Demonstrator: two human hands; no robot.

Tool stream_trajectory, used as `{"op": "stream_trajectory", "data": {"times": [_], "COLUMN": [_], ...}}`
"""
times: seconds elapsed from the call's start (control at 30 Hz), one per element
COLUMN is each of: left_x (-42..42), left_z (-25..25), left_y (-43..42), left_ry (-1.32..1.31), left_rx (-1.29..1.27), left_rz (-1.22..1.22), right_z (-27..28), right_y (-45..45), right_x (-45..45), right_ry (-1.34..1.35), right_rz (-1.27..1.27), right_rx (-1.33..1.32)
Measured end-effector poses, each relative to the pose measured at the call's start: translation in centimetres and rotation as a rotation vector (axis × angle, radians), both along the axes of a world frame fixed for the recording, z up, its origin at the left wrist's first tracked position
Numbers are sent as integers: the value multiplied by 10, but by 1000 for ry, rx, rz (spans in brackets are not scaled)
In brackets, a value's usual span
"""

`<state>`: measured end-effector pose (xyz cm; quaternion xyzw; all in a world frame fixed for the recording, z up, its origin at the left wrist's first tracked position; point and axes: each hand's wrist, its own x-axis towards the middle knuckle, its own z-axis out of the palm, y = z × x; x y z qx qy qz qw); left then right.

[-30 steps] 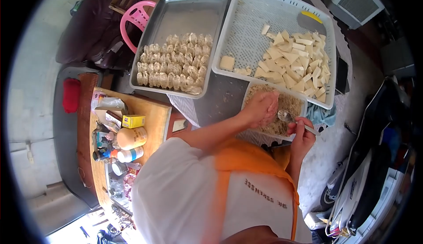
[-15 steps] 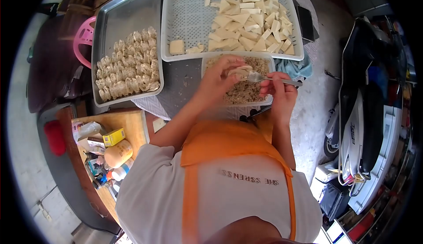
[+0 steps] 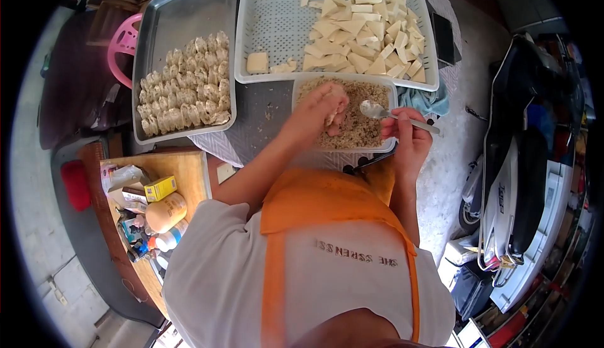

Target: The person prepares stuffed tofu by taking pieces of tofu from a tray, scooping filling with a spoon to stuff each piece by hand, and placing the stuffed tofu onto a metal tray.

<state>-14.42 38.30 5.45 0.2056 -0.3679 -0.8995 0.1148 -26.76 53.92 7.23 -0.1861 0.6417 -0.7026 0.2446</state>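
My left hand [image 3: 318, 114] is closed around a dumpling wrapper [image 3: 331, 118], most of it hidden by the fingers, over the left part of a plastic tub [image 3: 395, 96]. Crumbly brown filling [image 3: 362, 131] lies in the tub. With my right hand [image 3: 408, 133] I grip the handle of a metal spoon [image 3: 372, 109] at the tub's right side. The spoon's bowl points left above the filling, apart from my left hand. Pale cut wrappers [image 3: 365, 30] are heaped in a white perforated basket [image 3: 270, 18] behind the tub.
A metal tray [image 3: 189, 18] on the left carries rows of formed dumplings [image 3: 185, 90]. A pink chair back [image 3: 119, 49] stands beside it. Bottles and boxes [image 3: 165, 206] crowd a wooden table [image 3: 195, 172] at lower left. A blue cloth [image 3: 431, 99] lies right of the tub.
The spoon has drawn back right from the wrapper. My left hand's fingers have folded over the wrapper, which showed more openly before. The view has shifted slightly.
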Motion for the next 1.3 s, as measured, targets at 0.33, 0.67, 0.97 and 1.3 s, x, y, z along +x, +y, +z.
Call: {"op": "stream_trajectory", "data": {"times": [0.33,0.67,0.97,1.3], "left_x": [2,-6,1,3], "left_z": [16,13,0,21], "left_y": [2,10,4,5], "left_ry": [-210,-157,-65,-249], "left_rx": [12,-198,-79,-148], "left_rz": [38,105,-47,-50], "right_z": [-14,-21,-23,-21], "right_y": [-11,-9,-8,-8], "right_x": [20,21,20,22], "right_ry": [9,7,16,28], "right_rz": [154,175,184,187], "right_rx": [63,92,118,143]}}
